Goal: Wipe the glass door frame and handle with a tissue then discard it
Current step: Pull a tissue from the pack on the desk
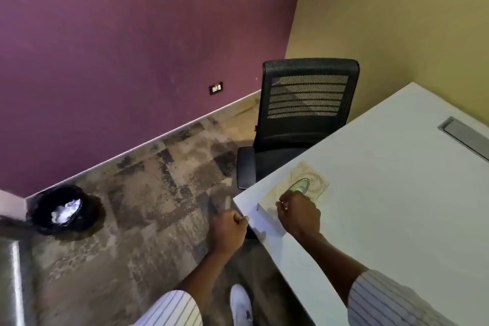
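A flat beige tissue box (315,180) lies near the corner of the white table (397,193). My right hand (297,216) rests on the box with its fingertips pinched at the oval opening, where a bit of pale tissue (300,187) shows. My left hand (229,230) is curled into a loose fist against the table's corner edge, with nothing seen in it. A black bin (64,210) on the floor at the left holds crumpled white tissue (66,210). A blurred metal bar (16,283), perhaps the door handle, stands at the lower left. The glass door is out of view.
A black mesh office chair (304,114) is tucked against the table's far side. A purple wall with a socket (216,88) runs along the patterned carpet (158,180). A grey cable hatch (465,137) sits in the tabletop. My white shoe (240,304) is below.
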`<state>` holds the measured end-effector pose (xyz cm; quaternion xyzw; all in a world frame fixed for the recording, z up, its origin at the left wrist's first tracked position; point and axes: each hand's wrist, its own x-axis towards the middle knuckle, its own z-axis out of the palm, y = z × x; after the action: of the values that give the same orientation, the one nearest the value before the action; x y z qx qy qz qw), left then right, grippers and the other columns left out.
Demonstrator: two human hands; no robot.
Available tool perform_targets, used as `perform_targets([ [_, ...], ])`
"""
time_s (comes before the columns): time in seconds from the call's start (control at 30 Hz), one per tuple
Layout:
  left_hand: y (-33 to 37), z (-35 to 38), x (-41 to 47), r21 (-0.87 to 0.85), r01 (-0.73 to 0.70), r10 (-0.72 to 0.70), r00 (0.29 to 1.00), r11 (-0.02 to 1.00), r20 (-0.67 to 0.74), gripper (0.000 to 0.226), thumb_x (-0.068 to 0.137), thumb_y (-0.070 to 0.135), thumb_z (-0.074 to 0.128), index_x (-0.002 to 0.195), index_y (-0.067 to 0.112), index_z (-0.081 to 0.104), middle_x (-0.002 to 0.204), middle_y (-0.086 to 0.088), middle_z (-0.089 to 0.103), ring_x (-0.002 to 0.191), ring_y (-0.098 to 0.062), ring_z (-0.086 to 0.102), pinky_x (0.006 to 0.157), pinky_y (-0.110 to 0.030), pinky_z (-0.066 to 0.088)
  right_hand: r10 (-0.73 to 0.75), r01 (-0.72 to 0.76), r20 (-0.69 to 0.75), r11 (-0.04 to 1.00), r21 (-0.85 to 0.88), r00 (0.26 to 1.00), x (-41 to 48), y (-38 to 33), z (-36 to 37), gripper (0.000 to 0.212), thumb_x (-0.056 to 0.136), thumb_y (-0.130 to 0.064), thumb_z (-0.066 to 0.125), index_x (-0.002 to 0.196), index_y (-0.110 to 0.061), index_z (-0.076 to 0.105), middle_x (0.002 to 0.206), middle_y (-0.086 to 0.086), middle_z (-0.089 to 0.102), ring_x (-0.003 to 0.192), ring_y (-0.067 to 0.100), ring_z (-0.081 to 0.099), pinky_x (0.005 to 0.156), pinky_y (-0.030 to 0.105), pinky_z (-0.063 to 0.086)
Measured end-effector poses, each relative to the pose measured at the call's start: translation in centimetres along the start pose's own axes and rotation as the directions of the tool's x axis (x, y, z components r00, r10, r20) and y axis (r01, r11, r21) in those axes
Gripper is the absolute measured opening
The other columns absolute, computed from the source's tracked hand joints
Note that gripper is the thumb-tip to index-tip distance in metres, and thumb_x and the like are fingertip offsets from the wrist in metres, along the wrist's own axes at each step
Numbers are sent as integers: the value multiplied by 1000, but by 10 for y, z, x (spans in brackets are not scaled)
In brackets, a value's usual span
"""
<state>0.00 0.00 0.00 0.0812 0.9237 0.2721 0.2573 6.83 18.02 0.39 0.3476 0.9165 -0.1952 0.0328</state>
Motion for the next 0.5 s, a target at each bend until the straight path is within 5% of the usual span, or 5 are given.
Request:
perform_targets([
  [0.2,37,41,19,49,-16,9,989,999,147,45,108,42,65,112,-1,79,118,-18,82,111,-31,77,76,-29,48,222,-224,-65,974,-31,973,51,47,-17,20,99,-34,63,111,-24,75,114,6,73,105,35,73,83,40,55],
  [0.5,54,86,40,63,80,-94,964,995,248,61,107,55,63,137,2,67,136,-16,77,128,-34,74,106,-36,59,165,-165,-10,972,-167,986,82,60,-1,21,98,-35,63,105,-25,80,109,2,78,100,32,75,73,30,45],
])
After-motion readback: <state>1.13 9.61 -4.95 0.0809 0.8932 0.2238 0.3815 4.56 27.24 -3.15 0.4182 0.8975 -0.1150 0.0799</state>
